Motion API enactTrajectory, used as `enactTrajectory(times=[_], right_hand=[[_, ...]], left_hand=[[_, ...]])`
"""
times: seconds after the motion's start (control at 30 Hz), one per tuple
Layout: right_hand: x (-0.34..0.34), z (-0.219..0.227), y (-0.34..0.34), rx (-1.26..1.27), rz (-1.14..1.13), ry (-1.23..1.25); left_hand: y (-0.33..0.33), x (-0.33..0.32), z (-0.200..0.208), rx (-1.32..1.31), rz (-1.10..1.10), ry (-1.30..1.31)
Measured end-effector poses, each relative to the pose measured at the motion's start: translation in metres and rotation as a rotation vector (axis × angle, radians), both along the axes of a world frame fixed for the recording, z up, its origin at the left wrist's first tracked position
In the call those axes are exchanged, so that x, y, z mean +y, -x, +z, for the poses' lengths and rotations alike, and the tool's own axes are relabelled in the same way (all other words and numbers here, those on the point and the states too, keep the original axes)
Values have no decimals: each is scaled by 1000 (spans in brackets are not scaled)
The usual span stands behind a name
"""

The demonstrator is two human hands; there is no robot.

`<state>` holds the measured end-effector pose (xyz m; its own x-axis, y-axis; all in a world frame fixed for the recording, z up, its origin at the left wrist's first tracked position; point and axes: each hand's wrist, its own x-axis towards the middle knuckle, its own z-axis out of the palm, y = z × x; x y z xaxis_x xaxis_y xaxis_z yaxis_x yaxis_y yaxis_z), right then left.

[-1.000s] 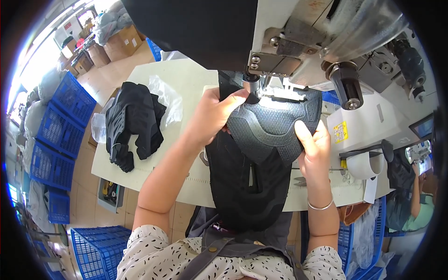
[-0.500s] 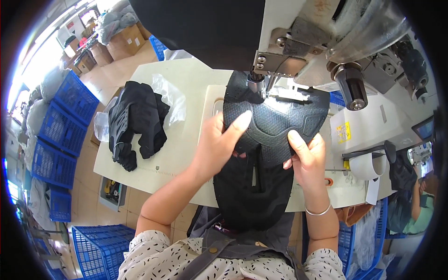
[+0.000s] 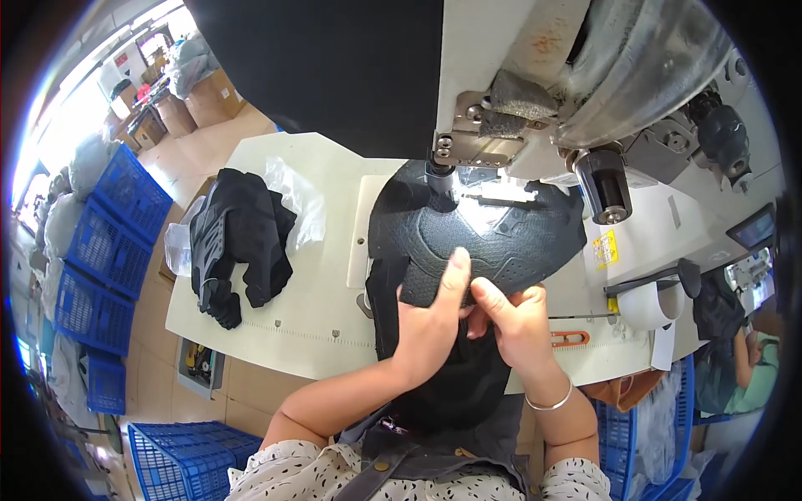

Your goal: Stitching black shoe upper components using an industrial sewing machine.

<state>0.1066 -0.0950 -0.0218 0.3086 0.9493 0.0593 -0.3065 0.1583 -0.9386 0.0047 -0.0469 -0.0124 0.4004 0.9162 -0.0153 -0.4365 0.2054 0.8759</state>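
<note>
Fingers (image 3: 455,271) of both hands have closed together on the padded black piece (image 3: 476,238).

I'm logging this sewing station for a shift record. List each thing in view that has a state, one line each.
Left hand: gripping the near edge of the black textured piece.
Right hand: pinching the same edge, beside the left hand.
Black textured piece: flat under the sewing machine head, far end at the needle.
Sewing machine: head over the piece.
Pile of black pieces: heaped on the table, untouched.
Orange snips: lying on the table, unheld.

Yellow label (image 3: 607,249) on sewing machine (image 3: 668,200)
</note>
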Motion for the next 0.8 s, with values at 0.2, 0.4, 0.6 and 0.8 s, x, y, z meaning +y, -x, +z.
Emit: enactTrajectory(times=[0.2,0.4,0.6,0.8], right_hand=[[-44,24,-16,-825,-245,-235],[14,21,-81,-985,-394,-164],[18,21,-96,-382,90,31],[13,46,-83,-530,28,-84]], left_hand=[[13,21,0,123,92,-207],[18,28,11,154,23,-189],[23,41,2,168,-24,-208],[24,50,2,154,-57,-230]])
